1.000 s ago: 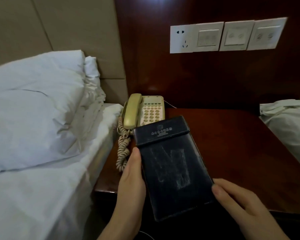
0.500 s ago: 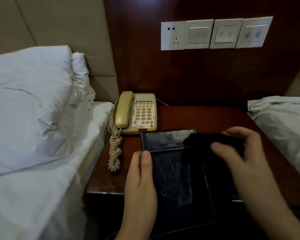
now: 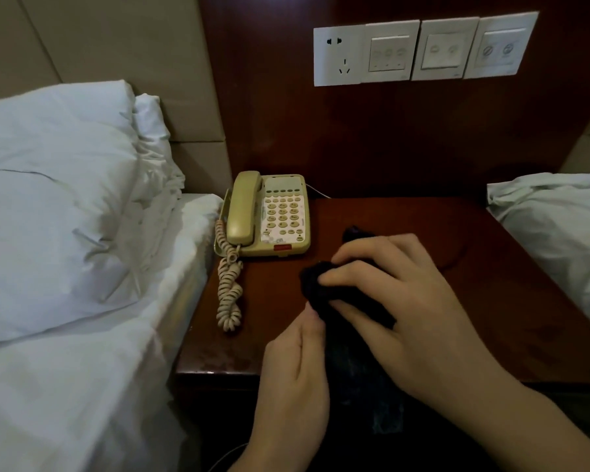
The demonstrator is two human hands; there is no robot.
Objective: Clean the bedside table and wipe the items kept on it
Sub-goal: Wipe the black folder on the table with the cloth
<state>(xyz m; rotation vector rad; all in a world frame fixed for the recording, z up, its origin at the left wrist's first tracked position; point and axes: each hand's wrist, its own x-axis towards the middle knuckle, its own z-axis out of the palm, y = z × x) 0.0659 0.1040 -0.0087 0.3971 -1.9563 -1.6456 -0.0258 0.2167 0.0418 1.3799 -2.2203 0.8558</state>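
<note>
- Head view: the cream telephone (image 3: 269,214) serves as the landmark. It sits at the back left corner of the dark red wooden bedside table (image 3: 491,284), its coiled cord (image 3: 229,291) trailing toward the front edge.
- Just in front of the telephone and to its right, the right hand (image 3: 399,301) has its fingers curled round a bunched black cloth (image 3: 315,284) and presses it down.
- Under that cloth lies a dark leather folder (image 3: 365,376). Only its near part shows, between the two wrists; it is dim and mostly covered. Its long axis appears to run from the telephone side back toward the person, overhanging the table's front edge.
- The left hand (image 3: 293,376) is in front of the telephone, nearer the person, along the folder's left edge. Thumb and fingers lie close together; it seems to steady the folder, though the grip itself is hidden.
- The relation that matters: the folder stretches from the right hand toward the body, so the wiping stroke likely runs along that axis, pulled toward the person. The right hand is on the far end; the left is nearer the near end.
- Judged from this, the telephone and the bare tabletop right of it remain to be wiped.
- White bed linen (image 3: 65,233) lies left of the telephone, more bedding (image 3: 559,226) far to its right, and a wall switch panel (image 3: 423,49) above it.
</note>
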